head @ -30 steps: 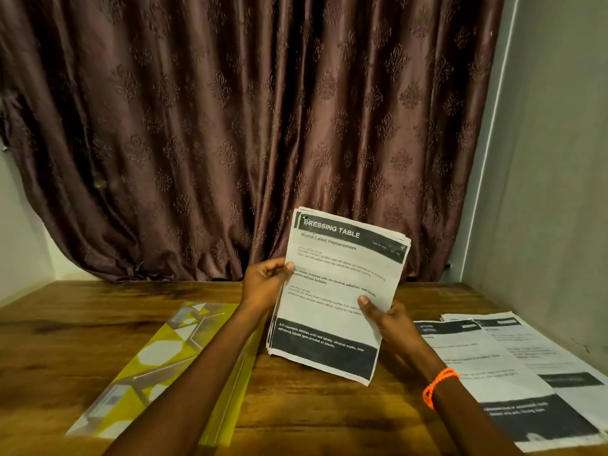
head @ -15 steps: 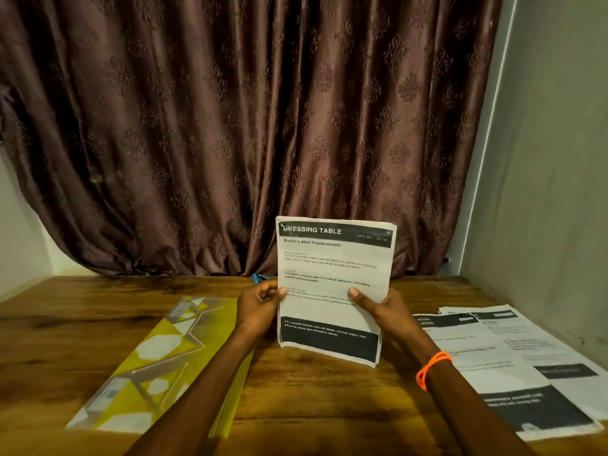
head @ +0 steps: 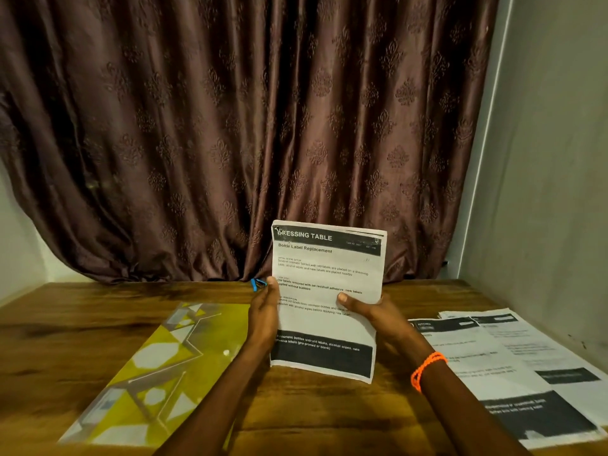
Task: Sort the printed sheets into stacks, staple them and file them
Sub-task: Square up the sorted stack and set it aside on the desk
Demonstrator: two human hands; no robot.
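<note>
A stack of printed sheets [head: 329,278] headed "DRESSING TABLE" stands upright on its bottom edge on the wooden table [head: 65,340]. My left hand [head: 265,315] lies flat against the stack's left edge, fingers straight. My right hand [head: 375,315] grips the right edge, thumb on the front page. Two more stacks of printed sheets [head: 513,366] lie flat on the table at the right. A yellow patterned file folder [head: 158,373] lies at the left. A small blue object [head: 258,284], possibly a stapler, shows just behind my left fingertips.
A brown patterned curtain [head: 246,126] hangs behind the table. A grey wall [head: 552,192] borders the table on the right. An orange band [head: 426,370] circles my right wrist.
The stack has turned from tilted to upright and squared, its bottom edge now on the table. My left hand moved from pinching the left edge to lying flat against it.
</note>
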